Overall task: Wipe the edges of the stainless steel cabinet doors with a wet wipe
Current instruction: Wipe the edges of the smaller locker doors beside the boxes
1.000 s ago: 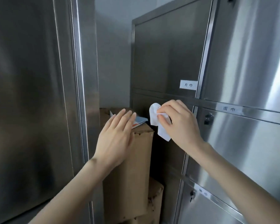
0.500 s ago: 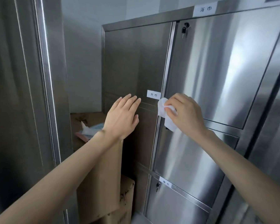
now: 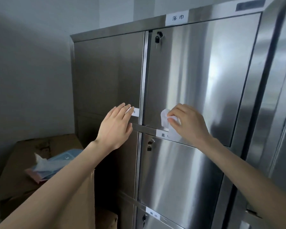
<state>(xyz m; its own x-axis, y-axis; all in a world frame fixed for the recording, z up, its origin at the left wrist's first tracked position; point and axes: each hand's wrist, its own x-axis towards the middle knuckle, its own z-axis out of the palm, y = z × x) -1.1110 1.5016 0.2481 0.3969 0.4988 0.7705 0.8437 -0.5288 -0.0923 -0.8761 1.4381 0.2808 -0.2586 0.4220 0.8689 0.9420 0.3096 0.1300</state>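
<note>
Fingers (image 3: pixel 177 111) pinching wet wipe (image 3: pixel 165 119), shifted rightward

Bright glare streaks down the upper cabinet door (image 3: pixel 196 76), and it's brighter still to its right! Left of it, the wall (image 3: pixel 31 80) sits dim, grey, shadowed. Far right, straight edges bow. Everything's slightly soft.

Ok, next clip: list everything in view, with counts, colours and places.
cabinet doors: three, steel, stacked, centre right.
labels: four, white, on the cabinet; one half hidden.
padlocks: three, black to grey, at the doors' left edges.
cardboard boxes: two, brown, lower left.
wipe packet: one, blue and pink, on the upper box.
wet wipe: one, white, at the top door's lower edge.
left hand: one, fingers straight, before the cabinet's side panel.
right hand: one, pinching the wet wipe.
</note>
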